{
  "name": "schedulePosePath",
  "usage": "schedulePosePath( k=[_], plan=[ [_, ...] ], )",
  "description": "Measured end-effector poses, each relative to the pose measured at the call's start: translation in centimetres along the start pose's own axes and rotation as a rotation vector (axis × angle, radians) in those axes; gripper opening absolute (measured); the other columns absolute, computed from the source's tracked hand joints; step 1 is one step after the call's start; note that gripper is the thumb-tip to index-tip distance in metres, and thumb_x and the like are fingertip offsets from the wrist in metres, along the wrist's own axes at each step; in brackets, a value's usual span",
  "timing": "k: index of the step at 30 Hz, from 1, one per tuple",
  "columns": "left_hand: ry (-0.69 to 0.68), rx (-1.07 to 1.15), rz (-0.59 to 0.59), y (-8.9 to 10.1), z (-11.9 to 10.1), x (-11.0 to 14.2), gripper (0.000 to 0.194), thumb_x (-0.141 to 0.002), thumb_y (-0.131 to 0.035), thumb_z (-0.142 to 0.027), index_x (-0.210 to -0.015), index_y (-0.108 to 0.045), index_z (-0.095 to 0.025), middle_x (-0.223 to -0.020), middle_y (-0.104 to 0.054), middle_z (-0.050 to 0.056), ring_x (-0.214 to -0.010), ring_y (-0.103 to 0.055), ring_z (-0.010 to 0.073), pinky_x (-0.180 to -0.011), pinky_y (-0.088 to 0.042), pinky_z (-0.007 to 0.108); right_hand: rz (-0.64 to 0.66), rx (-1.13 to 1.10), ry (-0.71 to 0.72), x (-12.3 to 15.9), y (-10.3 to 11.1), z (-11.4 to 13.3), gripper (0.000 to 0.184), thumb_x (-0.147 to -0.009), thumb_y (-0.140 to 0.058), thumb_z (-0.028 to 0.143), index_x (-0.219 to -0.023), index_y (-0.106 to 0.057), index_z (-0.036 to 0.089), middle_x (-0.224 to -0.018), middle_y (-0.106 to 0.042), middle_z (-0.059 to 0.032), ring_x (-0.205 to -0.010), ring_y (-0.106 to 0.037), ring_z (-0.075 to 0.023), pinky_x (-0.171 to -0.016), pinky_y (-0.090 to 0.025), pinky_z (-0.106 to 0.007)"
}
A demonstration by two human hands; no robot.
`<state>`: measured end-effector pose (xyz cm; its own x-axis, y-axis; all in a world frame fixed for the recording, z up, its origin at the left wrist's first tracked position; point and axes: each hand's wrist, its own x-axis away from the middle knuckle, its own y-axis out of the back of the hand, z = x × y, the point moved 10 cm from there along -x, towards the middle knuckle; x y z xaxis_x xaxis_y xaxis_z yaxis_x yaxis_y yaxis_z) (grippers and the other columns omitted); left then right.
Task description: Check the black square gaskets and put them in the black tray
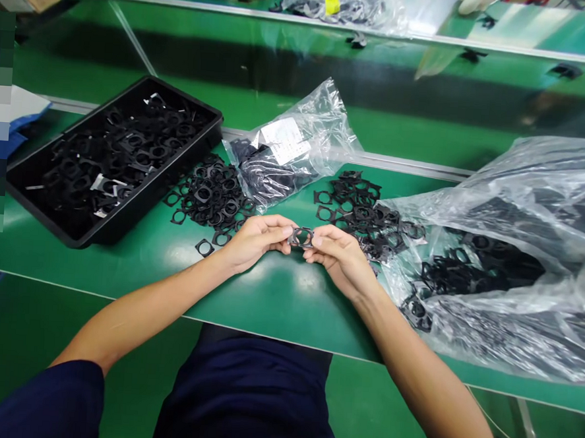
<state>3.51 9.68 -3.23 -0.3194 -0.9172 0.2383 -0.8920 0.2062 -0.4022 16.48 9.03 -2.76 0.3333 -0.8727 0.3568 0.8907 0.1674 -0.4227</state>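
Observation:
Between my two hands is a small black ring-shaped plastic part [302, 237], raised just over the green tabletop [287, 311]. My left hand [259, 241] pinches its left end with thumb and fingers. At its right end, my right hand [338, 253] grips it the same way. Whether it is one part or two pressed together, I cannot tell. Left of my left hand lies a loose pile of black ring parts [212, 191]. Another pile of similar parts [360, 210] spreads behind and to the right of my right hand.
A black tray [138, 219] full of black parts, some with silver pieces, stands at left. Behind the piles lies a clear labelled bag [322, 131] of parts. A large open plastic bag [504, 331] spills parts at right. A shelf edge [432, 42] runs above.

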Motion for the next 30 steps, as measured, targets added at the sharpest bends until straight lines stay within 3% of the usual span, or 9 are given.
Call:
schedulePosePath(
  k=[9, 13, 19, 27, 30],
  plan=[
    [-0.032, -0.025, -0.056, 0.2, -0.2, 0.2, 0.035, -0.07, -0.087, -0.044, -0.085, -0.076, -0.014, -0.077, -0.074, 0.005, -0.059, -0.065, 0.0106, -0.062, -0.057, 0.025, -0.039, 0.017, 0.051, 0.2, 0.2, 0.3, 0.028, -0.062, -0.092, 0.033, -0.073, -0.071, 0.019, -0.064, -0.07, 0.0022, -0.055, -0.064, -0.0099, -0.058, -0.054, -0.022],
    [-0.139, -0.103, -0.091, 0.5, -1.2, 0.3, 0.027, -0.071, -0.085, -0.035, -0.086, -0.076, -0.015, -0.082, -0.074, 0.005, -0.071, -0.069, 0.0131, -0.072, -0.058, 0.027, -0.081, 0.034, 0.108, 0.2, 0.6, 0.5, 0.024, -0.062, -0.091, 0.03, -0.074, -0.073, 0.02, -0.071, -0.072, 0.0014, -0.066, -0.068, -0.0112, -0.066, -0.055, -0.024],
    [-0.305, -0.211, -0.051, 0.0, -2.6, 0.7, 0.013, -0.069, -0.084, -0.024, -0.078, -0.077, -0.016, -0.091, -0.073, 0.006, -0.09, -0.07, 0.0176, -0.085, -0.058, 0.031, -0.079, 0.079, 0.17, 0.4, 0.4, 1.3, 0.025, -0.057, -0.093, 0.029, -0.069, -0.074, 0.02, -0.091, -0.072, -0.0013, -0.077, -0.065, -0.0129, -0.08, -0.057, -0.03],
    [-0.324, -0.265, -0.085, 0.4, -2.6, 0.8, 0.008, -0.071, -0.08, -0.022, -0.076, -0.077, -0.016, -0.094, -0.071, 0.008, -0.09, -0.068, 0.018, -0.079, -0.057, 0.029, -0.074, 0.076, 0.166, -0.2, 0.7, 0.8, 0.031, -0.053, -0.095, 0.034, -0.067, -0.071, 0.021, -0.086, -0.071, -0.0008, -0.07, -0.062, -0.0127, -0.071, -0.057, -0.029],
    [-0.329, -0.274, -0.093, 0.4, -2.7, 0.7, 0.008, -0.071, -0.08, -0.022, -0.076, -0.077, -0.017, -0.092, -0.071, 0.008, -0.089, -0.068, 0.0181, -0.077, -0.056, 0.028, -0.078, 0.073, 0.159, -0.1, 0.9, 0.7, 0.028, -0.057, -0.093, 0.031, -0.071, -0.072, 0.02, -0.086, -0.07, -0.0002, -0.07, -0.062, -0.0115, -0.073, -0.056, -0.029]
  ],
)
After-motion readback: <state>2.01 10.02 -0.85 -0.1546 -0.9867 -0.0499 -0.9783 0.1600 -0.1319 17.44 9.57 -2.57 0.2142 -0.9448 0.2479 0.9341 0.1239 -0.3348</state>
